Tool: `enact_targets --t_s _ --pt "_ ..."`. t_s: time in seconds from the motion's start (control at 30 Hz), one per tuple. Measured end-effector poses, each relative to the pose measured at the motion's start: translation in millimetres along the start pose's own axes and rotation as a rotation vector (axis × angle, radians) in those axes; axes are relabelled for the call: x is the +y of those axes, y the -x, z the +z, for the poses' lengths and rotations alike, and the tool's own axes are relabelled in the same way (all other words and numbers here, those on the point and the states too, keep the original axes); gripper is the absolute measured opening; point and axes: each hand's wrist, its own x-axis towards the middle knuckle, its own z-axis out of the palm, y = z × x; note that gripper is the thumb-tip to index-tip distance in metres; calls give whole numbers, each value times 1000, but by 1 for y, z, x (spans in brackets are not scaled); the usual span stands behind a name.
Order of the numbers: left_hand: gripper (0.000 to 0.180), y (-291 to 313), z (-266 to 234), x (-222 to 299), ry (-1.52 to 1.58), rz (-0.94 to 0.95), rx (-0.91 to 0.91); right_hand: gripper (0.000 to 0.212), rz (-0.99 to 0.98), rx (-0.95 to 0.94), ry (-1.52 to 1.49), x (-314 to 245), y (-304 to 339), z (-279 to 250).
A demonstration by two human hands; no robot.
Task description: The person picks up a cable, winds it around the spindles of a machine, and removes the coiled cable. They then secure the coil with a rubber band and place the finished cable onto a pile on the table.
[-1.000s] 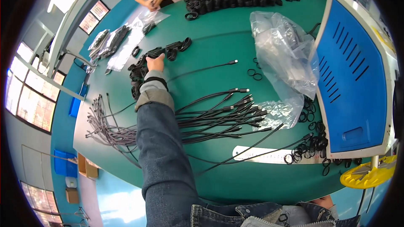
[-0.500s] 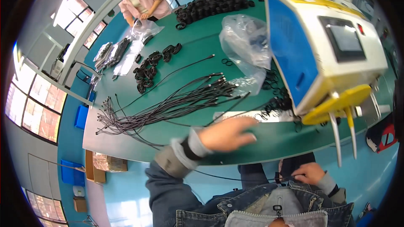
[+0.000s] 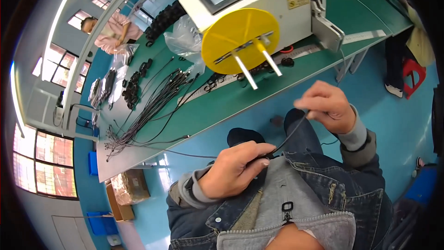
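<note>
A black cable (image 3: 292, 134) runs between my two hands, held above my lap in front of the table edge. My left hand (image 3: 237, 169) closes on it with the thumb pressed against the fingers. To the right and higher up, my right hand (image 3: 327, 106) pinches the same cable between thumb and fingertips. One length trails left from my left hand toward the table; another hangs below my right hand. Several black cables with metal-tipped plugs lie as a loose bundle (image 3: 141, 118) on the green table (image 3: 222, 113).
Ahead stands a white machine (image 3: 282, 0) with a screen and a yellow disc (image 3: 226, 37) carrying protruding rods. Small black cable coils (image 3: 134, 83) and a clear plastic bag (image 3: 182, 41) lie to its left. A person (image 3: 115, 32) works at the far left. A red stool (image 3: 415, 78) stands right.
My left hand has come back from over the table to the cable at my lap. My right hand has risen with the cable. The view has turned right toward the machine.
</note>
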Motion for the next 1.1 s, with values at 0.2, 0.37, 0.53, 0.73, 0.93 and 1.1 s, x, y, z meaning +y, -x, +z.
enact_targets --t_s 0.2,0.37,0.53,0.73,0.93,1.1 --pt "25 -24 -14 -10 8 -291 -88 17 -146 455 180 8 -6 2" --pt "26 -16 -23 -12 -70 -483 -101 19 -228 454 430 49 -17 9" --pt "18 -50 0 -40 189 -246 682 21 -153 549 400 76 -41 23" --pt "11 -88 -8 -81 182 -185 920 22 -64 592 275 110 -54 44" --pt "10 -113 -22 -107 45 12 924 14 19 634 366 132 -71 52" --pt "9 -117 -35 -117 114 42 904 13 69 648 455 144 -79 58"
